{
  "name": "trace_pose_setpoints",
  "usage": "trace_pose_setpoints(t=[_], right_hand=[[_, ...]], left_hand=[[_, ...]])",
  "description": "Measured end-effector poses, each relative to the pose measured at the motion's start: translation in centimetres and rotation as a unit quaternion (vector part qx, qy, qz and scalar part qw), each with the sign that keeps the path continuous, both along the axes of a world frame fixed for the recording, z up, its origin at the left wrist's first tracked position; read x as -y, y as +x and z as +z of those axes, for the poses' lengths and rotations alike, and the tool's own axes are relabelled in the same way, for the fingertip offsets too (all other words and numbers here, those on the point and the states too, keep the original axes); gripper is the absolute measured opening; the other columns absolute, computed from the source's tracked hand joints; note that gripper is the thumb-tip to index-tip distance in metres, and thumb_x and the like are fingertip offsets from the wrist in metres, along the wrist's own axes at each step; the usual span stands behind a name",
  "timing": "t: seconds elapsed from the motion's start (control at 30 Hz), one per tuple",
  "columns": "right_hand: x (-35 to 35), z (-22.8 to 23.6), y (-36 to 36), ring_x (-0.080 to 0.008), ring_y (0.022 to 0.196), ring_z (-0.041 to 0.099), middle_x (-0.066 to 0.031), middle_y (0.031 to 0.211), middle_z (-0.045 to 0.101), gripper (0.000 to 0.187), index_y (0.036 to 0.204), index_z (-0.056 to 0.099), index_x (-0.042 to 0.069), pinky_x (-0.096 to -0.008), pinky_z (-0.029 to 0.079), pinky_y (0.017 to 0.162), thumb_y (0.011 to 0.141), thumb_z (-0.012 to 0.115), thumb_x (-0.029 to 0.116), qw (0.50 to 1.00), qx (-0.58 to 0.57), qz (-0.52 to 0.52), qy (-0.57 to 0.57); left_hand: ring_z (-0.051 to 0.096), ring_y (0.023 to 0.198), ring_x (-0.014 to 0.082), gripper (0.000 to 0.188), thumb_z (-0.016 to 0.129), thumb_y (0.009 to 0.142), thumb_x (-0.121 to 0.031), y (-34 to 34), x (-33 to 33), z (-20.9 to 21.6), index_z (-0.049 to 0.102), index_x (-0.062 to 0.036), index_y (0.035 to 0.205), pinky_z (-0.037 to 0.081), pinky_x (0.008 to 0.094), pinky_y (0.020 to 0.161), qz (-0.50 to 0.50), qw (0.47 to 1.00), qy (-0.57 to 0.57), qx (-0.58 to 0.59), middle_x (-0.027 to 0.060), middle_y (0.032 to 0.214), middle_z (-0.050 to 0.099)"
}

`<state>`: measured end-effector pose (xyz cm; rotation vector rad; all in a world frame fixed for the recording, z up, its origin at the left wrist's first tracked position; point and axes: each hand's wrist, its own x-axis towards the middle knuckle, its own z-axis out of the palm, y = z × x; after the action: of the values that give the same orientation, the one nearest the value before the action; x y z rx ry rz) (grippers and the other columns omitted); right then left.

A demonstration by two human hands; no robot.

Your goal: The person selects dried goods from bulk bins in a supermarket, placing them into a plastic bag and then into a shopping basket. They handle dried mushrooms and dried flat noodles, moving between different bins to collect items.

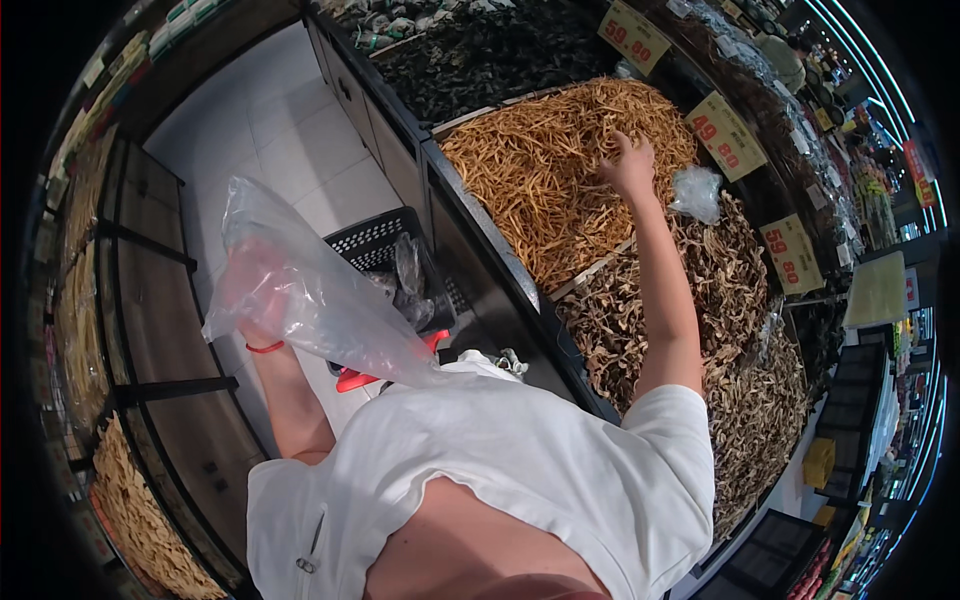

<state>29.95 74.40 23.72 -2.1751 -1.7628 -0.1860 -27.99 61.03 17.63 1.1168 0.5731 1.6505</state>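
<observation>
My left hand [262, 285], with a red band at the wrist, holds up a large clear plastic bag [340, 320]. Its fingers show only dimly through the plastic, and I cannot tell whether they are inside the bag or behind it. Stretched out to the far right, my right hand [630, 168] is over a bin of thin, golden-brown dried strands [540, 170] that look like dried lily buds. Its fingers are apart and nothing shows in them. A crumpled clear plastic bag [697, 193] lies beside this hand at the bin's edge.
Below the display edge [490, 225] stands a black shopping basket [375, 232] with red handles [358, 380] and plastic-wrapped items inside. Brown, curled dried mushrooms [700, 330] fill the nearer bin. Black dried goods [480, 65] lie beyond. Yellow price cards [726, 136] line the right side; shelving [160, 300] stands left.
</observation>
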Motion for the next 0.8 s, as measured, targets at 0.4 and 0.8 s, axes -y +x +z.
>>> trace_pose_setpoints(t=[0.4, 0.8], right_hand=[[12.7, -12.2, -15.4, -0.0149, 0.104, 0.058, -0.0082, 0.118, 0.059, 0.058, 0.129, 0.049, 0.007, -0.0263, 0.047, 0.082, 0.090, 0.053, 0.051, 0.608, -0.619, 0.160, -0.471], [18.1, -8.4, -19.8, -0.0146, 0.099, 0.058, -0.0043, 0.116, 0.057, 0.041, 0.122, 0.055, 0.007, -0.0297, 0.054, 0.077, 0.094, 0.051, 0.037, 0.370, -0.892, 0.119, -0.231]], left_hand=[[0.054, 0.103, 0.0261, 0.042, 0.044, 0.094, -0.029, 9.9, -2.5, 6.5, 0.044, -0.0056, 0.128, 0.039, 0.0414, 0.097, -0.239, 0.872, -0.190, 0.384, 0.0108, 0.117, 0.054], [0.052, 0.108, 0.0250, 0.042, 0.047, 0.093, -0.023, 4.6, -4.3, 0.1, 0.042, -0.0044, 0.130, 0.040, 0.0383, 0.097, -0.295, 0.907, -0.149, 0.262, 0.0121, 0.119, 0.053]])
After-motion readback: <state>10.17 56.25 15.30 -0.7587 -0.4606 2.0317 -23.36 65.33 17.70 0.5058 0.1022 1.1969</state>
